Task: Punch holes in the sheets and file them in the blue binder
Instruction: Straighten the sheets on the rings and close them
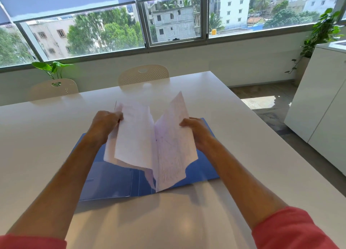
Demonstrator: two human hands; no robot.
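A blue binder (112, 181) lies open and flat on the white table (243, 136), in front of me. Above it I hold a stack of white printed sheets (138, 136), parted in the middle like an open book. My left hand (104, 123) grips the left bundle at its upper left edge. My right hand (196, 129) grips the right bundle (174, 145) at its right edge. The sheets hide the binder's middle and its ring mechanism. No hole punch is in view.
Two cream chairs (144, 76) stand at the table's far side, below a wide window. A white cabinet (322, 102) stands to the right, beyond the table's right edge. Potted plants (52, 67) grow by the wall.
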